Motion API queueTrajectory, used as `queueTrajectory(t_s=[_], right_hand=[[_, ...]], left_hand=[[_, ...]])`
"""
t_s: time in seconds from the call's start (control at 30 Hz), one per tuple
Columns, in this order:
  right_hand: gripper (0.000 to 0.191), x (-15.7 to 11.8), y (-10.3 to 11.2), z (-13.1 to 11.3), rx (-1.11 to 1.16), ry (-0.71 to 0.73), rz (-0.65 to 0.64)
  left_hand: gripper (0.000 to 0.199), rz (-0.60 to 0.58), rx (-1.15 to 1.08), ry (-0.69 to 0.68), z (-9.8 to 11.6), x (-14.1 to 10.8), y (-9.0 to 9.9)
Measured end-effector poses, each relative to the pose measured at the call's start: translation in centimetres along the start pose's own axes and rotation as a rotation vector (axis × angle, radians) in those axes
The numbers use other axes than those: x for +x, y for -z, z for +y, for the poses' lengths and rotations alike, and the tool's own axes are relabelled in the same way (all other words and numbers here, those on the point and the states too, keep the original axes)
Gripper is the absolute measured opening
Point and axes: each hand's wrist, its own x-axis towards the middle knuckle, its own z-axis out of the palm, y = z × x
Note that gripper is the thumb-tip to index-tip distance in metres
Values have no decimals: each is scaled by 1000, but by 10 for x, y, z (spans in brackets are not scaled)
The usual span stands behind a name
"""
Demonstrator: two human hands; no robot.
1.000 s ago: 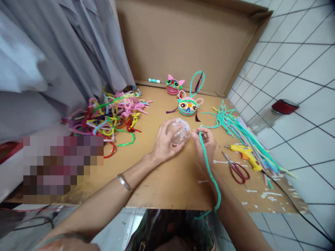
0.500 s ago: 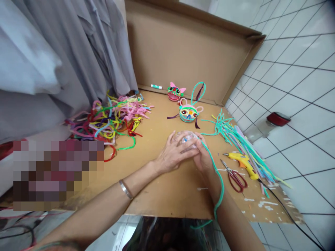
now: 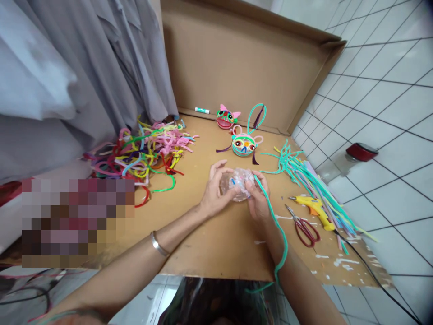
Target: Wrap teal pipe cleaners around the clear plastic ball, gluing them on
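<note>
Between my two hands is a clear, rounded plastic piece (image 3: 237, 186) with a small blue mark on it. My left hand (image 3: 216, 189) grips it from the left, thumb on its near side. From the right, my right hand (image 3: 260, 198) holds it, the thumb lying over its surface. A long green pipe cleaner (image 3: 278, 225) comes out at my right hand, runs down over the right forearm and hangs past the table's front edge. I cannot tell whether it is fixed to the plastic piece. Beyond my hands stands a decorated animal head (image 3: 243, 146) with pink loop ears and dark tassels.
Red-handled scissors (image 3: 304, 229) and a yellow glue gun (image 3: 316, 210) with a black cord lie right. Behind them is a bundle of pipe cleaners (image 3: 314, 180). A tangled pipe-cleaner heap (image 3: 152, 149) lies left. A second animal head (image 3: 226, 117) and a marker (image 3: 202, 110) sit near the cardboard wall (image 3: 233, 63).
My left hand has shifted from lying across the top of the plastic piece to its left side, uncovering it. My right thumb now rests over it.
</note>
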Motion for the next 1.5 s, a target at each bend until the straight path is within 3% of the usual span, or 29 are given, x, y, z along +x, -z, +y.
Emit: queueTrajectory(t_s=[0.1, 0.23, 0.53, 0.7, 0.83, 1.03, 1.17, 1.33, 1.5], right_hand=[[56, -3, -3, 2, 11, 2, 28], [58, -5, -5, 4, -8, 25, 29], [58, -1, 0, 8, -78, 36, -53], [44, 5, 4, 1, -122, 96, 43], [41, 6, 8, -6, -208, 132, 75], [49, 1, 7, -5, -271, 127, 23], [47, -2, 5, -3, -262, 126, 2], [45, -1, 9, -2, -266, 147, 14], [45, 3, 14, 0, -304, 166, 72]], left_hand=[[48, -7, -149, 102, -6, 1, -2], [40, 17, -239, 116, -11, 1, -5], [25, 58, -192, 49, -13, 4, -4], [19, 26, -71, -12, -13, 3, -3], [31, -48, -29, -125, -11, 2, -4], [56, -187, -15, -282, -13, 2, -2], [55, -254, -22, -248, -14, 3, 1], [47, -306, 153, -196, -7, 5, 6], [43, -259, 248, -97, -5, 5, 8]])
